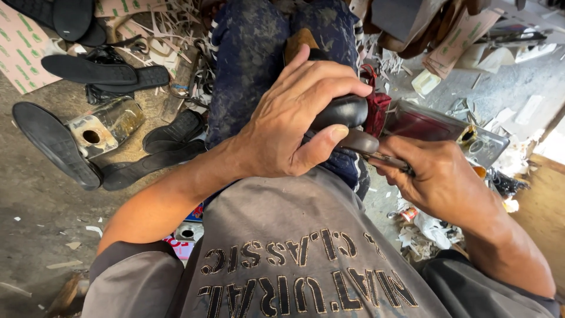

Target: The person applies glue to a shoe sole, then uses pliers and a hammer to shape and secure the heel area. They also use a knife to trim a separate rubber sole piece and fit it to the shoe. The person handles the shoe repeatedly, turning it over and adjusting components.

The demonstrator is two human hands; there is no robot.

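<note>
My left hand clamps a black shoe down on my knee, fingers wrapped over its top and thumb pressed on the toe. A tan inner part of the shoe shows above my fingers. Just to the right, my right hand grips a thin metal tool whose tip meets the shoe's edge near my thumb. My dark stained trousers lie under the shoe.
Several black soles and shoe parts lie on the concrete floor at left beside a dirty metal can. Paper scraps litter the floor. A dark red tin and cardboard pieces sit at right.
</note>
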